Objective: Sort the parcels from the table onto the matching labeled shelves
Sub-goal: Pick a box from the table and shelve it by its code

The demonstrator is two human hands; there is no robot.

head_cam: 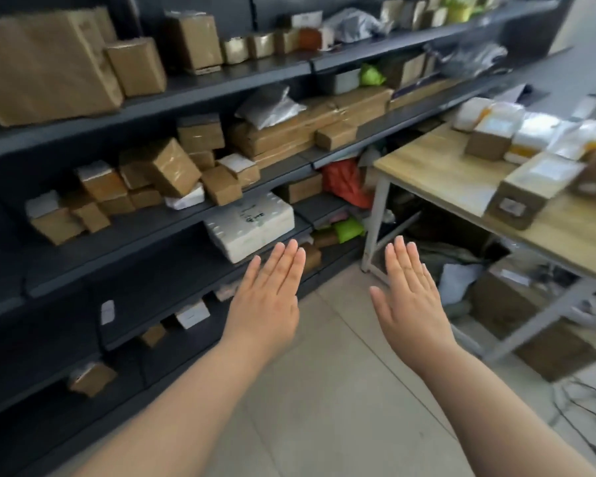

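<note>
**Empty hands between shelving and table**

Head view: the left hand [267, 297] and right hand [410, 297] are held flat, fingers straight, holding nothing, over the tiled floor [324, 390]. Dark shelves [193, 80] carry cardboard boxes. Parcels [516, 139] lie on the wooden table [444, 173] at right.

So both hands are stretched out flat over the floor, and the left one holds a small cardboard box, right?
No: the left hand holds nothing. The head view shows it flat and empty over the floor, like the right hand.
</note>
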